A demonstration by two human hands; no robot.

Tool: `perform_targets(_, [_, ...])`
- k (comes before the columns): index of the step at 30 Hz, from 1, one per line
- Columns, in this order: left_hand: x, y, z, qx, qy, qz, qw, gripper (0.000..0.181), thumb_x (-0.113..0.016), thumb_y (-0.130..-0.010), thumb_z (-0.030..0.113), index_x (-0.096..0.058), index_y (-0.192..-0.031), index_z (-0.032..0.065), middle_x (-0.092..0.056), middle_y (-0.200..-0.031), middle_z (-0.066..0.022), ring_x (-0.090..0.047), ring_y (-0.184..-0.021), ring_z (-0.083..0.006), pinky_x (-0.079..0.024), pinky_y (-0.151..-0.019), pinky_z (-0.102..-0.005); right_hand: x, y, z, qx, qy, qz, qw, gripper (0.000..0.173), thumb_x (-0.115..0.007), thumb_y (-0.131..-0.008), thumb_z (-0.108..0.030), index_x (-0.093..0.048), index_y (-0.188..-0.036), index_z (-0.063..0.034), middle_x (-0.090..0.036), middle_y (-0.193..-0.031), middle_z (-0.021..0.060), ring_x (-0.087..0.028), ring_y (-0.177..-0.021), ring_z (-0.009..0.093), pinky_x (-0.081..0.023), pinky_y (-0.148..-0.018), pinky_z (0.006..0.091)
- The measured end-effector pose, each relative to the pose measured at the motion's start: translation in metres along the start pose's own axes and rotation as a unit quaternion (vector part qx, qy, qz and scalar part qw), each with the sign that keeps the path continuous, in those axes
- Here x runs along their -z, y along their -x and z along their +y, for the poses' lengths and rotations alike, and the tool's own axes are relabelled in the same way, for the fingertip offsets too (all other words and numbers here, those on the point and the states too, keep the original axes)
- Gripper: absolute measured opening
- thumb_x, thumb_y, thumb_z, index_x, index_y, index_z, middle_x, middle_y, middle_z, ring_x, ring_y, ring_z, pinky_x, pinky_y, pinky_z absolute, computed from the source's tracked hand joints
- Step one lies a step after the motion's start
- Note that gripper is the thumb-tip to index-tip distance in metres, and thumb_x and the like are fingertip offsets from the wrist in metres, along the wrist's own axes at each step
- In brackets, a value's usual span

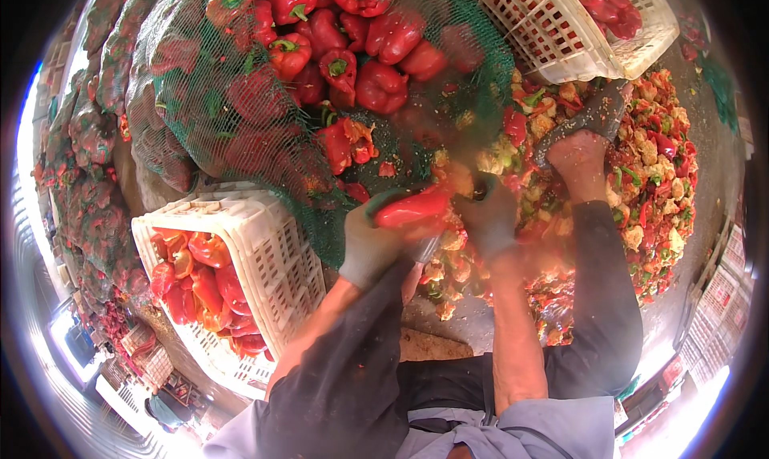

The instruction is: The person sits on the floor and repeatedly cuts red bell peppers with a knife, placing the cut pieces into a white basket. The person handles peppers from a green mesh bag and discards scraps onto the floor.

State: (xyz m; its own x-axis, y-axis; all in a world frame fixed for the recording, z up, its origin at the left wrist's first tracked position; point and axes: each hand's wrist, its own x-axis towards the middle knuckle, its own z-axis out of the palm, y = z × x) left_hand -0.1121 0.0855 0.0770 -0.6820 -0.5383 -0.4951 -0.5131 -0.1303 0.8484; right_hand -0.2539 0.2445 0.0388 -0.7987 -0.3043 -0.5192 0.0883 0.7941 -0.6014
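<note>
A red bell pepper (pixel 414 211) lies in the grip of my left hand (pixel 372 243), which wears a light glove with a dark green palm. My right hand (pixel 489 218), gloved the same way, is curled close to the pepper's right end. Between the hands and just beyond them is a blurred yellow-orange piece (pixel 456 179), which looks like pepper core. Blur hides whether my right fingers hold it or something else. Ahead, whole red bell peppers (pixel 381 86) spill from an open green mesh sack (pixel 234 116). A torn red pepper (pixel 339 143) lies near its mouth.
On the left, a tilted white plastic crate (pixel 294 273) holds hollowed red peppers (pixel 207 279). Another white crate (pixel 547 32) stands at upper right. Pepper cores and scraps (pixel 649 176) heap around my right foot (pixel 580 122). More filled mesh sacks (pixel 90 134) line the far left.
</note>
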Motion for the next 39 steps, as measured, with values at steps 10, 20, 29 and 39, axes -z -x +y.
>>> perform_targets(10, [0.017,-0.013,-0.035,0.066,0.092,0.068,0.991,0.031,-0.070,-0.095,0.001,-0.076,-0.125,-0.0002,-0.080,-0.107,-0.0078,-0.070,-0.099,-0.0113,-0.057,-0.087,-0.0291,0.008,0.025,-0.018,0.019,0.038,0.110,0.993,0.061,-0.089,-0.087,-0.028,-0.066,-0.136,-0.0011,-0.076,-0.123,0.0227,-0.072,-0.117,0.041,-0.055,-0.104,0.0487])
perform_targets(20, [0.012,-0.012,-0.007,0.124,0.300,-0.101,0.940,0.041,-0.062,-0.112,0.030,-0.068,-0.139,-0.0004,-0.077,-0.110,-0.0119,-0.070,-0.093,-0.0192,-0.056,-0.078,-0.0318,0.016,0.040,-0.037,0.120,-0.101,-0.098,0.983,0.039,-0.085,-0.090,-0.018,-0.074,-0.126,-0.0095,-0.078,-0.103,0.0148,-0.077,-0.096,0.031,-0.060,-0.085,0.0411])
perform_targets(29, [0.024,-0.026,-0.018,0.111,0.381,-0.013,0.918,0.054,-0.058,-0.112,0.042,-0.057,-0.151,0.0043,-0.077,-0.109,-0.0163,-0.076,-0.085,-0.0245,-0.055,-0.068,-0.0300,0.050,0.012,-0.010,-0.118,-0.417,-0.067,0.899,0.020,-0.070,-0.096,-0.015,-0.061,-0.111,-0.0077,-0.059,-0.081,-0.0026,-0.055,-0.067,0.007,-0.045,-0.060,0.0234])
perform_targets(39, [0.019,-0.051,-0.061,0.088,0.178,0.105,0.975,0.038,-0.064,-0.104,0.014,-0.066,-0.139,-0.0002,-0.079,-0.113,-0.0144,-0.074,-0.100,-0.0259,-0.059,-0.091,-0.0383,0.058,0.021,-0.046,-0.125,-0.261,-0.024,0.957,0.013,-0.074,-0.097,-0.013,-0.066,-0.101,-0.0030,-0.065,-0.085,-0.0003,-0.062,-0.070,0.010,-0.047,-0.057,0.0280])
